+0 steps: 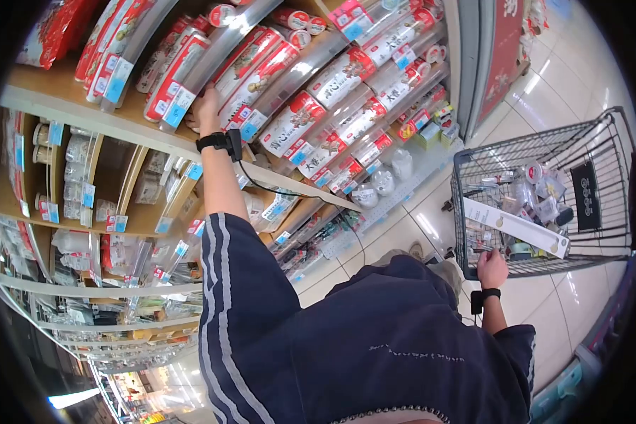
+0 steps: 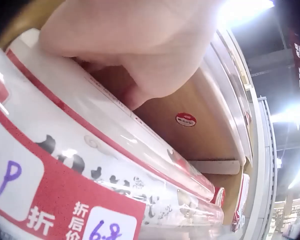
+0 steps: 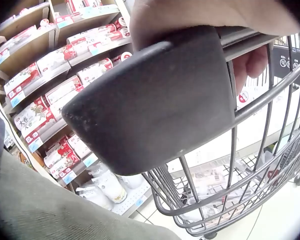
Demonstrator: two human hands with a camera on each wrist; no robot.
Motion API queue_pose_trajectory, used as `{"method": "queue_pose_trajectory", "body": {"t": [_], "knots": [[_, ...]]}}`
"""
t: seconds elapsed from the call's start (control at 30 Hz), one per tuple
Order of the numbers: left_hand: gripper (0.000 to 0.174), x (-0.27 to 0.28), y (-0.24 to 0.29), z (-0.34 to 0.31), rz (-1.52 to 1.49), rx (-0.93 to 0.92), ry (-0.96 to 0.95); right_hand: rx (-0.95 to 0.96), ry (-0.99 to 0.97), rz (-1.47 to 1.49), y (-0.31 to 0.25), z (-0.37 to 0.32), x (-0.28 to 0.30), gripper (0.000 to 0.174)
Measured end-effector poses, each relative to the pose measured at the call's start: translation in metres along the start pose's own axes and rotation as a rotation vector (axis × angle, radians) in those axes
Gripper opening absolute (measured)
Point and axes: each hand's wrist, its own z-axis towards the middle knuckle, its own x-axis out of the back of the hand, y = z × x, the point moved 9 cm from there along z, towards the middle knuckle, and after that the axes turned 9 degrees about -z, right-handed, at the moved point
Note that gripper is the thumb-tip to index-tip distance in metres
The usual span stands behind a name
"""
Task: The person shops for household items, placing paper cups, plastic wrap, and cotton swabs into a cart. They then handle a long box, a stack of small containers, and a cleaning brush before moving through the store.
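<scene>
My left hand (image 1: 205,112) reaches into a shelf bay among long red-and-white wrapped rolls (image 1: 258,81). In the left wrist view the fingers (image 2: 135,96) bend down at the upper edge of one white roll (image 2: 105,115) with a red stripe. Other fingertips are hidden behind it, and I cannot tell whether they grip it. Red price tags with handwritten figures stand before the rolls. My right hand (image 1: 492,268) grips the handle of a wire shopping cart (image 1: 466,205). Up close, its curled fingers (image 3: 250,65) show past the handle's black end cap (image 3: 155,105).
Inside the cart lie a long white box (image 1: 512,225) and several clear-wrapped goods. Lower shelves hold more wrapped rolls (image 1: 332,148), with white bagged items (image 1: 383,181) at the bottom. A red panel (image 1: 498,63) ends the shelf row. Tiled floor (image 1: 544,141) surrounds the cart.
</scene>
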Motion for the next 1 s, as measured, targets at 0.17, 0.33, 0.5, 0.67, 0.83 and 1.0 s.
{"method": "queue_pose_trajectory", "body": {"t": [0.17, 0.33, 0.5, 0.67, 0.83, 1.0], "knots": [[0.063, -0.017, 0.008, -0.075, -0.106, -0.805, 0.164, -0.008, -0.249, 0.054, 0.002, -0.012, -0.028, 0.034], [0.05, -0.085, -0.016, -0.337, -0.351, -0.652, -0.415, 0.063, -0.398, 0.006, -0.022, -0.031, -0.019, 0.041], [0.072, -0.141, -0.11, -0.614, -0.219, -0.368, -1.25, 0.307, -0.911, 0.777, 0.002, -0.026, -0.037, 0.058], [0.055, -0.111, -0.159, -0.744, -0.183, 0.051, -1.465, 0.242, -0.578, 0.479, 0.123, 0.163, 0.014, 0.065], [0.037, -0.079, -0.166, -0.755, -0.081, 0.12, -1.194, -0.118, -0.47, 0.217, 0.276, 0.295, -0.085, 0.081], [0.04, -0.063, -0.181, -0.758, -0.144, 0.255, -1.109, -0.139, -0.478, 0.285, 0.301, 0.269, -0.156, 0.093]]}}
